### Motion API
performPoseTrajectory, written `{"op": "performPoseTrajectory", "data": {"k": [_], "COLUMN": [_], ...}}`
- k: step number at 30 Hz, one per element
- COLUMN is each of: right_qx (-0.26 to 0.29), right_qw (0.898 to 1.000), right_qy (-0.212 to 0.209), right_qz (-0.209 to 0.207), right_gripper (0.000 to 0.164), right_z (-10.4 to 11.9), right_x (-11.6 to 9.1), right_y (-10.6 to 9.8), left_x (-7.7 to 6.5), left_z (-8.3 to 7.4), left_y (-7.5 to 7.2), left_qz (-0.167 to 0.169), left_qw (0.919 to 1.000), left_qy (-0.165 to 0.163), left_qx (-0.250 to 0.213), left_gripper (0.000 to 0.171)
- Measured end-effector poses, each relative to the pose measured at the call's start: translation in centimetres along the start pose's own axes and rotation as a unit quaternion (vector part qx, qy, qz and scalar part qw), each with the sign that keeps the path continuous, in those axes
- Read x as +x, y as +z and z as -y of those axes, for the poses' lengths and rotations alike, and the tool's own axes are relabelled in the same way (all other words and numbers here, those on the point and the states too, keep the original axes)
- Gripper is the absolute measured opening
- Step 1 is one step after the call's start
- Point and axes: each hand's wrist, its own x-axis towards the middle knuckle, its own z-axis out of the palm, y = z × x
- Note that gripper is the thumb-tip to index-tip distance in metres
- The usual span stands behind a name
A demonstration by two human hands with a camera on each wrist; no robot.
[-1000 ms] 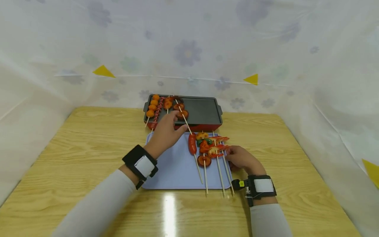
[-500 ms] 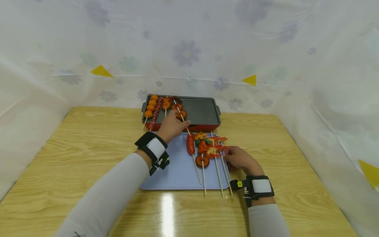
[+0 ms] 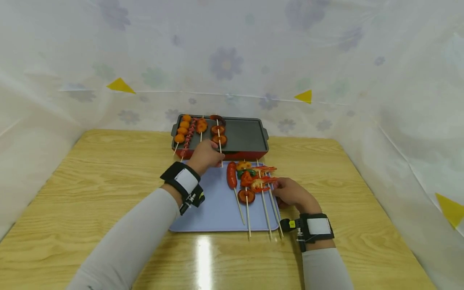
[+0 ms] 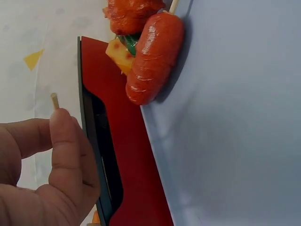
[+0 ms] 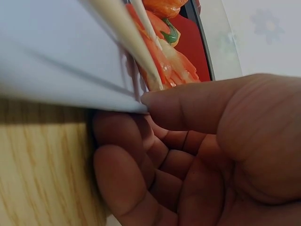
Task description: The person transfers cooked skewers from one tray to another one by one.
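Note:
My left hand (image 3: 204,156) pinches the bare stick of a mushroom skewer (image 3: 219,139) between thumb and fingers. Its slices overlap the dark grill pan (image 3: 246,135) in the head view, and the stick's end (image 4: 54,100) pokes past the fingertips in the left wrist view. At the right edge of the pale blue tray (image 3: 206,213), my right hand (image 3: 295,194) holds the rim, thumb on top and fingers curled beneath. Close by on the tray lie shrimp skewers (image 3: 259,185), a mixed skewer with vegetables (image 3: 246,178) and a sausage skewer (image 3: 231,175).
On the pan's left side rest a skewer of orange balls (image 3: 182,131), a thin skewer of small reddish pieces (image 3: 189,135) and a short orange-brown one (image 3: 201,125). The wooden table (image 3: 108,181) ends at a flowered white sheet (image 3: 224,64) behind.
The mushroom skewer has swung from slanted to nearly upright in the head view, its stick end coming away from the sausage. My left hand has shifted slightly; the right still holds the tray.

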Motion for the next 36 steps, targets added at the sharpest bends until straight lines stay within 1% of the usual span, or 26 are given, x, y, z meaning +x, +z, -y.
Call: {"op": "performPoseTrajectory", "data": {"k": [3, 5, 8, 11, 13, 15, 18, 21, 24, 29, 31, 33, 36], "right_qx": [-0.005, -0.007, -0.007, -0.003, -0.001, -0.001, -0.001, -0.004, -0.007, -0.007, -0.006, -0.008, -0.010], "right_qw": [1.000, 1.000, 1.000, 1.000, 1.000, 1.000, 1.000, 1.000, 1.000, 1.000, 1.000, 1.000, 1.000], "right_qy": [-0.001, -0.002, -0.006, -0.008, -0.010, -0.009, -0.005, -0.003, -0.003, -0.005, -0.004, -0.002, 0.002], "right_qz": [0.000, 0.000, 0.003, 0.006, 0.007, 0.003, -0.005, -0.007, -0.007, -0.006, -0.005, -0.007, -0.009], "right_gripper": [0.011, 0.016, 0.022, 0.021, 0.017, 0.013, 0.011, 0.010, 0.010, 0.009, 0.010, 0.009, 0.010], "right_z": [0.0, 0.0, 0.0, -0.1, -0.1, -0.1, 0.1, 0.2, 0.3, 0.2, 0.2, 0.2, 0.2], "right_x": [0.0, -0.1, -0.3, -0.4, -0.5, -0.5, -0.4, -0.3, -0.2, -0.4, -0.4, -0.3, -0.3], "right_y": [-0.1, -0.1, -0.2, -0.2, -0.1, 0.0, 0.1, 0.2, 0.4, 0.4, 0.3, 0.3, 0.3], "left_x": [-0.1, -0.1, -0.2, -0.2, -0.4, -0.8, -1.7, -2.8, -3.9, -5.6, -6.2, -6.6, -7.2], "left_z": [-0.3, -0.3, -0.3, 0.1, 0.4, 0.7, 1.2, 1.7, 2.2, 2.4, 2.5, 2.8, 3.2], "left_y": [-0.1, -0.2, -0.1, 0.0, 0.1, 0.2, 0.2, -0.2, -0.7, -0.9, -1.0, -0.9, -0.9], "left_qz": [0.013, 0.021, 0.026, 0.026, 0.027, 0.026, 0.023, 0.010, 0.007, 0.016, 0.016, 0.011, -0.006], "left_qw": [0.9998, 0.9995, 0.9989, 0.9972, 0.9956, 0.9941, 0.9914, 0.9846, 0.9776, 0.9734, 0.9738, 0.9728, 0.9705], "left_qy": [-0.015, -0.019, -0.018, -0.001, 0.018, 0.043, 0.079, 0.110, 0.124, 0.148, 0.154, 0.161, 0.174], "left_qx": [0.002, 0.009, 0.036, 0.070, 0.088, 0.096, 0.102, 0.136, 0.169, 0.174, 0.167, 0.166, 0.167], "left_gripper": [0.035, 0.033, 0.029, 0.022, 0.020, 0.022, 0.024, 0.023, 0.021, 0.032, 0.038, 0.040, 0.038]}}
